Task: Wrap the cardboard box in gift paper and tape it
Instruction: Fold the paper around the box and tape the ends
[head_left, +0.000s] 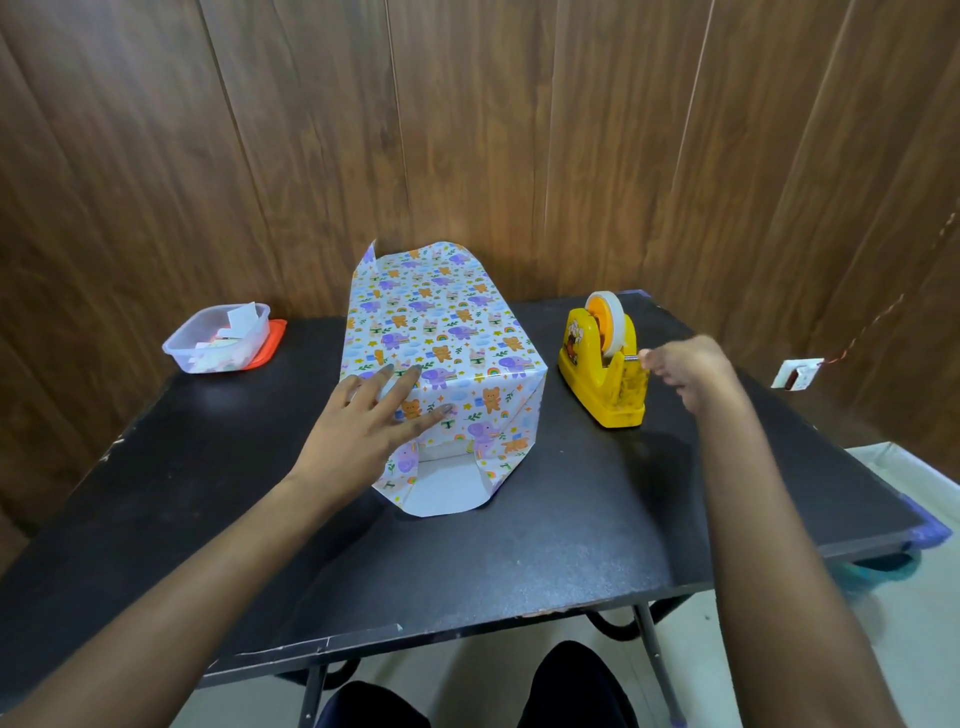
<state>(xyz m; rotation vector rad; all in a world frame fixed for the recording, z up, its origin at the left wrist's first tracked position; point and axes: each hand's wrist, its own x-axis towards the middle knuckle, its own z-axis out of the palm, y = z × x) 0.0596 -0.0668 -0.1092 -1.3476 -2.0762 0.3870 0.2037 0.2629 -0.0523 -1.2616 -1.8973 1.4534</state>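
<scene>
Both forearms, the left forearm (182, 582) and the right forearm (769, 545), are uncovered along the whole length in view, from the lower edge up to the wrists. The left hand (363, 421) and the right hand (685, 371) are likewise uncovered, with slender fingers (400, 387) and short nails; the right one is blurred. At the bottom, two knees show in plain dark trousers (576, 686), black or deep navy

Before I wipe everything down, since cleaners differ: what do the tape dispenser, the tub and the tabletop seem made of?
Tape dispenser: glossy yellow moulded plastic, scuffed. Tub: clear plastic, contents visible through its walls. Tabletop: probably black laminated board, matte, front edge chipped pale.
</scene>
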